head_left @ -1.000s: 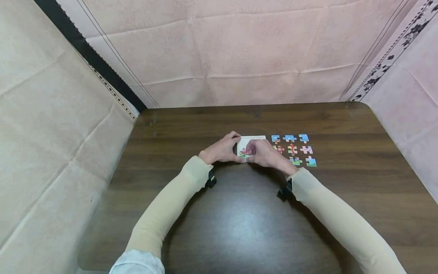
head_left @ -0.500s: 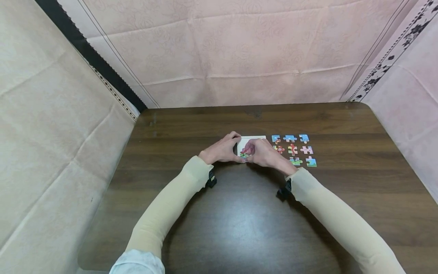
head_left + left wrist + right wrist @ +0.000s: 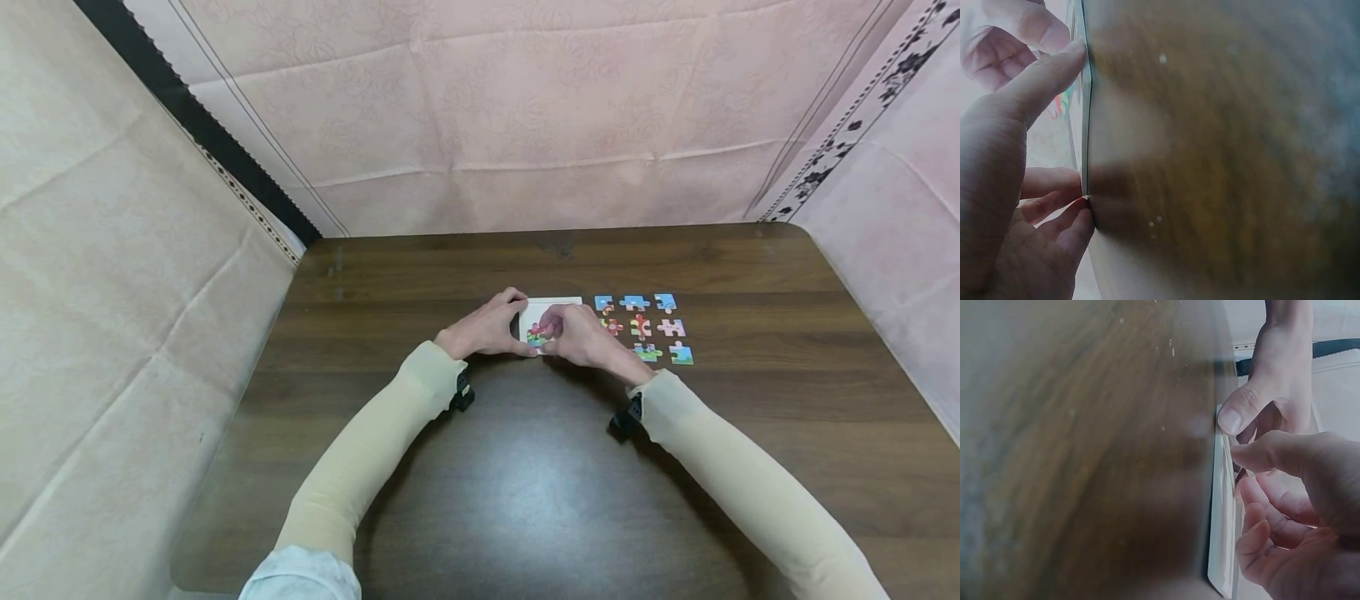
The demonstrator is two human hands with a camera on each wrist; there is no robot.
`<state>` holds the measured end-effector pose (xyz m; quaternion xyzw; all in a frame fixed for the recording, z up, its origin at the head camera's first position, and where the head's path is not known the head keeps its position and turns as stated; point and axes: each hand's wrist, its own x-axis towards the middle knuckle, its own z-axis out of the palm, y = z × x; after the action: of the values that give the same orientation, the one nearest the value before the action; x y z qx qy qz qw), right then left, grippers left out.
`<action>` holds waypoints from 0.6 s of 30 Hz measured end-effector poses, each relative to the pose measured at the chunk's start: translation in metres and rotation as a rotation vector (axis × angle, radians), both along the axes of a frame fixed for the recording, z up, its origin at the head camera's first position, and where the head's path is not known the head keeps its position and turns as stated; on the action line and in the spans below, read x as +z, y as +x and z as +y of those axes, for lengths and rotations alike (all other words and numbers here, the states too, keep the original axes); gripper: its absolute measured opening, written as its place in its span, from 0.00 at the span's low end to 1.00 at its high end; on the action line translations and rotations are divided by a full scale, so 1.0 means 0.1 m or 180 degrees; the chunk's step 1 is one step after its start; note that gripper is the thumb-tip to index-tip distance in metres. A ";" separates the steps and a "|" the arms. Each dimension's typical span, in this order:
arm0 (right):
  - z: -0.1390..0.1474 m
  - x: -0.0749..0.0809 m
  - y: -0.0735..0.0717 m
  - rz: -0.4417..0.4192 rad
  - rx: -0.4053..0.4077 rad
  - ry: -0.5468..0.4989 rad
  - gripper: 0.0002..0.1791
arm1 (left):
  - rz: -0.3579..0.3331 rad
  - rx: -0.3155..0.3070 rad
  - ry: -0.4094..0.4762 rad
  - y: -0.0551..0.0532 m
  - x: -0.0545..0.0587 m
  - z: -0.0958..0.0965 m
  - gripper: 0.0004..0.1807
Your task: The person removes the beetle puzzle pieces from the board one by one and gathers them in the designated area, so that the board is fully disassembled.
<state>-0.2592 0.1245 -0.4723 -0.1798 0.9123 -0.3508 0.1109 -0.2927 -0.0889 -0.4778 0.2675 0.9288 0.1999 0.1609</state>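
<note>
A thin white puzzle tray [image 3: 532,312] lies on the table toward the back. My left hand [image 3: 491,326] holds it at its left side, the thumb on the near edge and the fingers spread to the far corner. My right hand [image 3: 581,336] reaches over the tray and pinches a small colourful puzzle piece [image 3: 534,336] at the near left corner. In the right wrist view the thumb of my right hand [image 3: 1322,487] is close beside the left thumb at the tray's edge [image 3: 1221,550]. The fingers partly hide the piece.
Right of the tray, several loose jigsaw pieces [image 3: 641,326] lie in rows, some partly covered by the right hand. The brown wooden table [image 3: 480,467] ends at the back against a pale cloth [image 3: 525,125].
Both hands stay in nearly the same place. The colourful piece shifts slightly under the right fingertips, and a bit more of it shows now.
</note>
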 end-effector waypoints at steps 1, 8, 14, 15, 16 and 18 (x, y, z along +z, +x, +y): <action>0.01 0.00 0.00 -0.0001 -0.0010 -0.0011 0.15 | 0.0005 -0.0003 -0.0001 0.00 0.00 0.00 0.54; 0.11 0.01 0.04 0.0017 -0.0091 -0.0026 0.16 | 0.0023 -0.0026 -0.0009 0.01 0.01 0.00 0.54; 0.21 0.02 0.08 0.0047 -0.0149 -0.0101 0.16 | 0.0027 -0.0025 -0.0049 0.01 0.01 0.00 0.53; 0.23 0.02 0.09 0.0086 -0.0158 -0.0114 0.16 | 0.0026 -0.0023 -0.0055 0.01 0.01 0.01 0.53; 0.25 0.02 0.10 0.0116 -0.0173 -0.0124 0.16 | 0.0019 -0.0021 -0.0055 0.01 0.01 0.01 0.53; 0.28 0.01 0.11 0.0185 -0.0184 -0.0134 0.16 | 0.0013 -0.0011 -0.0055 0.01 0.01 0.01 0.53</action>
<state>-0.2479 0.1526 -0.4709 -0.1658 0.9124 -0.3676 0.0704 -0.2919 -0.0880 -0.4766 0.2681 0.9303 0.1912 0.1617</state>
